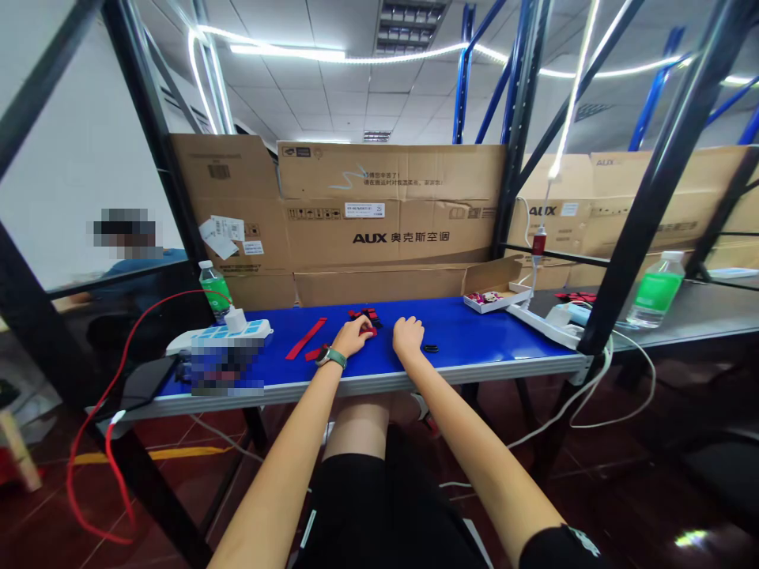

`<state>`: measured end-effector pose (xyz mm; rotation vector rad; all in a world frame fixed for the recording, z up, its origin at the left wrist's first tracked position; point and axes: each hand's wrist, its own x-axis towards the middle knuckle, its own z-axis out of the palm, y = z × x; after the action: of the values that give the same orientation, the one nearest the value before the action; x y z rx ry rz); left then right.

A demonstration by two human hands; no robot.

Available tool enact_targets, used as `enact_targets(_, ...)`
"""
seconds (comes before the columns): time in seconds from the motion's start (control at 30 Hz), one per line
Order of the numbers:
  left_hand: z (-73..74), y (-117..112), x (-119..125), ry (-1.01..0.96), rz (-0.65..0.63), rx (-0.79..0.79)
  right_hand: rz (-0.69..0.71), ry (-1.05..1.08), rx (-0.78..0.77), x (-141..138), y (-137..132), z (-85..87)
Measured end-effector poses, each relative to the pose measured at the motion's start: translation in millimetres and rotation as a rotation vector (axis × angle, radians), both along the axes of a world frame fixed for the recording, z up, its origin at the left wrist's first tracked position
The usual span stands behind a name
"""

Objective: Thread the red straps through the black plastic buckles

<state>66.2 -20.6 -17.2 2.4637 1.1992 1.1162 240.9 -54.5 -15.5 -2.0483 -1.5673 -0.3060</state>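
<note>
**Red against blue: close, small-scale fingerwork**

Apparently at a handling step, seemingly pinching a red piece (pixel 371 332) between thumb and finger of the left hand (pixel 352 337), just short of a red-and-black pile (pixel 370 315) on the blue tabletop (pixel 474 340). With fingers curled inward on the right hand (pixel 408 338), beside a small black item (pixel 431 348); cannot tell whether grasping anything. To the left, a long red strip (pixel 307 338). Probably calling next for a steady left pinch and right fingertips brought in to help.
</note>
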Motion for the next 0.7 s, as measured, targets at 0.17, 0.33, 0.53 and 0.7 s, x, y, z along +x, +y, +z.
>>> enact_targets(0.17, -4.4, 8, -1, -0.044, 0.015, -0.013, 0.139, 0.098, -0.061, 8, 9, 2.0)
enact_targets(0.33, -5.6, 11, 1, -0.147, -0.013, -0.035, 0.485, 0.468, 0.153, 11, 26, 2.3)
enact_targets(0.53, -3.5, 9, 1, -0.300, -0.022, -0.088, 0.636, 0.784, 0.278, 8, 32, 2.6)
enact_targets(0.7, 0.6, 6, 2, -0.341, -0.097, -0.116, 0.647, 0.690, 0.311, 10, 26, 3.4)
